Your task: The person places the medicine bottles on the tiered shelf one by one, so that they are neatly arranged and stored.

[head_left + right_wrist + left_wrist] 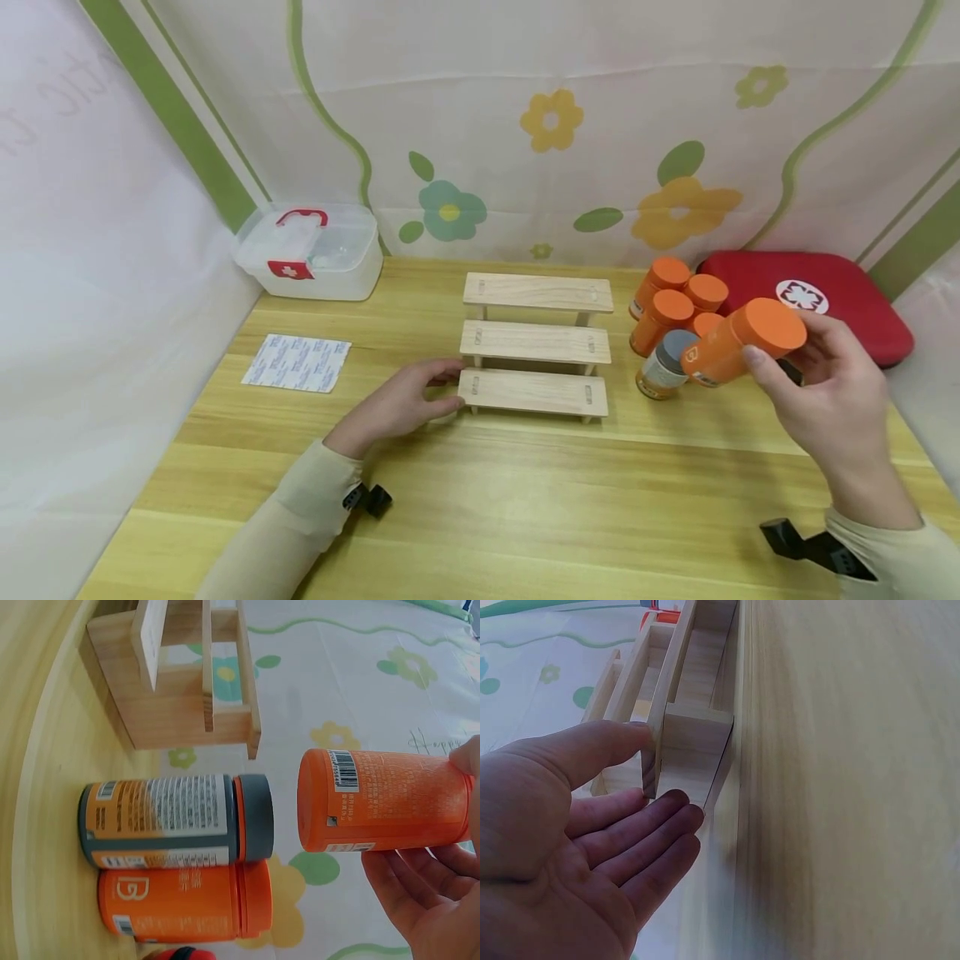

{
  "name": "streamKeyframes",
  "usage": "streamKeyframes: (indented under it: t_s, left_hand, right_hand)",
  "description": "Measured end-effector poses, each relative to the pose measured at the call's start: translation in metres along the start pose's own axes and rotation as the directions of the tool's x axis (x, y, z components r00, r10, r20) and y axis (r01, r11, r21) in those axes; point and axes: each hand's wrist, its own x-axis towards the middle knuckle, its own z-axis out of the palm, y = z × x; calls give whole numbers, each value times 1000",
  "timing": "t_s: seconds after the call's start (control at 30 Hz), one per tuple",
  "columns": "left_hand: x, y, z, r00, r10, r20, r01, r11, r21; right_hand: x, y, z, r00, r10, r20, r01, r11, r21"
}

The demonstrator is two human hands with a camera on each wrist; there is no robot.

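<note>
Right hand (pixel 843 392): fingers wrapped round tilted orange-capped bottle (pixel 738 342), raised above tabletop (pixel 525 500), near grey-capped bottle (pixel 662 371). Left hand (pixel 401 400): fingers loosely extended, grasping nothing, at left end of three-tier wooden stand (pixel 532 390).

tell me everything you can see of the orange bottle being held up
The orange bottle is round and looks like plastic, with a matching orange cap that is on. Its side carries pale small print and a barcode near the base. It is held tilted above the table, cap end in the person's right grip, base pointing toward the wooden rack's side. Only that grip visibly touches it; its contents can't be seen.
</note>
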Motion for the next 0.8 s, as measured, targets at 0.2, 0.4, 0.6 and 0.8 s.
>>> streamKeyframes:
  t_s: [0.2, 0.4, 0.6, 0.8]
  left_hand:
    - [-1, -1, 1, 1000, -6, -3, 6, 1000, 3]
    - [-1, 2, 0, 1000, -8, 5, 8, 1000, 11]
    - [-2, 4, -1, 1000, -19, 1, 19, 999, 26]
    - [-3, 5, 0, 1000, -25, -2, 25, 999, 26]
  right_hand:
    - [5, -2, 9, 1000, -15, 25, 14, 999, 40]
    - [9, -5, 17, 999, 6, 52, -8, 999, 33]
    - [14, -8, 28, 995, -43, 91, 39, 998, 55]
    - [19, -10, 38, 991, -94, 100, 85, 993, 87]
